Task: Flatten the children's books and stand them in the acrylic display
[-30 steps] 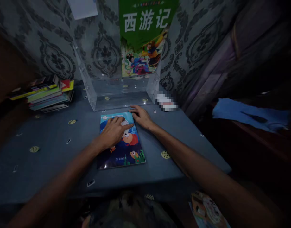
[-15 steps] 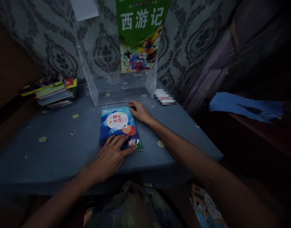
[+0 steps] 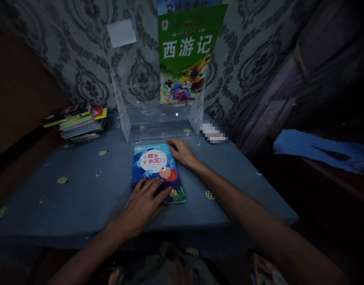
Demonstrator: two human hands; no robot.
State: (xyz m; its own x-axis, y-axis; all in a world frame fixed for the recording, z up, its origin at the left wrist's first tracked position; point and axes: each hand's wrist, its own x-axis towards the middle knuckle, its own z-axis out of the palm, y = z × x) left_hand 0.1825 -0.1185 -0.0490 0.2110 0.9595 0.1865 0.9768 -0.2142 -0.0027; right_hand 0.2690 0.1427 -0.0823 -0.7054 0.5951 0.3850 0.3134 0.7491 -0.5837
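Observation:
A blue children's book (image 3: 156,166) with a red cartoon fish lies flat on the grey-blue table (image 3: 80,190). My left hand (image 3: 144,200) rests flat on the book's near edge, fingers spread and open. My right hand (image 3: 182,152) touches the book's far right corner, fingers extended. Behind the book stands a clear acrylic stand (image 3: 158,114) holding a green book (image 3: 186,51) upright against the wall.
A stack of books (image 3: 76,120) lies at the table's back left. A white paper note (image 3: 121,33) hangs on the patterned wall. A blue cloth (image 3: 318,148) lies on dark furniture to the right. Another picture book (image 3: 266,271) lies on the floor, lower right.
My left hand slid from the top of the blue book down to its near edge, uncovering the title. My right hand stayed at the far right corner.

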